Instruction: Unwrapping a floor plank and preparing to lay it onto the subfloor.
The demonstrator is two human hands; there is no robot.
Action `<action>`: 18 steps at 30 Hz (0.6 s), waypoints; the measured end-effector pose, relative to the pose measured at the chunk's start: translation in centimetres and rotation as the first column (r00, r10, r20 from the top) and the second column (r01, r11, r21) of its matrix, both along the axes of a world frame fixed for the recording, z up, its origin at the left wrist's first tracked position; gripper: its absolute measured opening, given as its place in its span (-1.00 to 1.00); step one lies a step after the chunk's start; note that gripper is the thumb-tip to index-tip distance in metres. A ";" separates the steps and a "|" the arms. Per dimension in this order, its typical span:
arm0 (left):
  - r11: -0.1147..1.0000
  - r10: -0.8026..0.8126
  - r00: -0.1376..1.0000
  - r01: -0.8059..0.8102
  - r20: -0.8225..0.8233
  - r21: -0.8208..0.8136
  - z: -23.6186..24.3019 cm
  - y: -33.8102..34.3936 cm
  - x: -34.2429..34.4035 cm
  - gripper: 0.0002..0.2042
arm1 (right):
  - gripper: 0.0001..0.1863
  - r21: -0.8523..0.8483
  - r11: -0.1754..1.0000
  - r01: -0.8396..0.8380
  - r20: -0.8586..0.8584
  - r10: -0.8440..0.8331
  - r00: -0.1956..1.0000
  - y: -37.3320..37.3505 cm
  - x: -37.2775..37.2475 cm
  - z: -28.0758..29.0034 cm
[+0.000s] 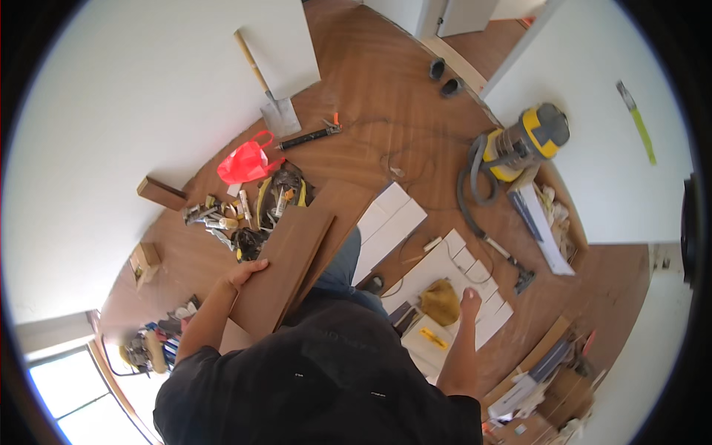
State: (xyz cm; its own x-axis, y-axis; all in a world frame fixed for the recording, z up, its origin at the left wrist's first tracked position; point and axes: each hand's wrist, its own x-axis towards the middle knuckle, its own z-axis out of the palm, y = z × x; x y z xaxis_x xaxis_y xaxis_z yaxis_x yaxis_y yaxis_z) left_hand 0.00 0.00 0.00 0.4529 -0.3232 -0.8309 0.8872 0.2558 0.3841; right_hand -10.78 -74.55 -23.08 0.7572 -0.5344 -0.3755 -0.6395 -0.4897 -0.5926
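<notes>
Left hand [248, 273], one: I am seeing it holding the brown planks [285, 259], digits resting on the upper face at the left edge. Right hand [470, 298], one: it is reaching out well right of the planks; whether it is holding anything, I cannot tell.

Brown planks: lying tilted and overlapping, they are spanning the space before the dark-shirted torso.

White boards [391, 222], group: lying on the floor [363, 59], just right of the planks. Mustard-brown cloth item [440, 302], one: lying farther right of the planks, near the right hand. Yellow tool [432, 338], one: lying just beside the cloth item, also right of the planks.

Red bag [243, 165], one: sitting beyond the planks, to their left. Shovel [280, 117], one: leaning against the wall, farther beyond the planks. Vacuum cleaner [523, 141], yellow and black: standing well apart, beyond and right of the planks.
</notes>
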 end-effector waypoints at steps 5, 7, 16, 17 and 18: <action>0.991 0.046 0.991 -0.061 -0.122 -0.116 -1.4 -5.5 7.2 -0.37 | -0.72 0.074 0.997 -0.008 0.320 -0.016 0.947 5.1 23.8 11.6; 0.979 0.017 0.996 -0.035 -0.089 -0.203 -4.0 -6.3 14.8 -0.38 | -0.74 0.139 0.988 -0.070 0.227 0.037 0.973 6.2 31.4 9.9; 0.954 0.027 0.989 -0.069 -0.145 -0.290 -7.1 -6.0 49.0 -0.43 | -0.66 -0.006 0.911 -0.412 -0.274 0.395 0.877 2.8 41.0 -0.2; 0.914 0.016 0.973 -0.107 -0.229 -0.392 -5.7 -6.2 49.9 -0.43 | -0.69 0.127 0.967 -0.223 -0.383 0.255 0.888 0.9 40.0 -0.8; 0.906 -0.044 0.964 -0.072 -0.261 -0.418 -4.3 -5.2 54.1 -0.42 | -0.69 0.195 0.980 0.025 -0.551 0.088 0.830 1.2 40.5 0.4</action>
State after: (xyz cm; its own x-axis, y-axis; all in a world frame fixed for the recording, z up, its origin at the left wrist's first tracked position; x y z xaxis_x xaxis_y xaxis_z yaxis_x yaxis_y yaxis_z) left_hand 54.09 -5.18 -4.29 0.2481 -0.6631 -0.7062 0.9350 0.3546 -0.0045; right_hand 29.72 -73.37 -22.69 0.4060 -0.3913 -0.8259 -0.8733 -0.4324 -0.2244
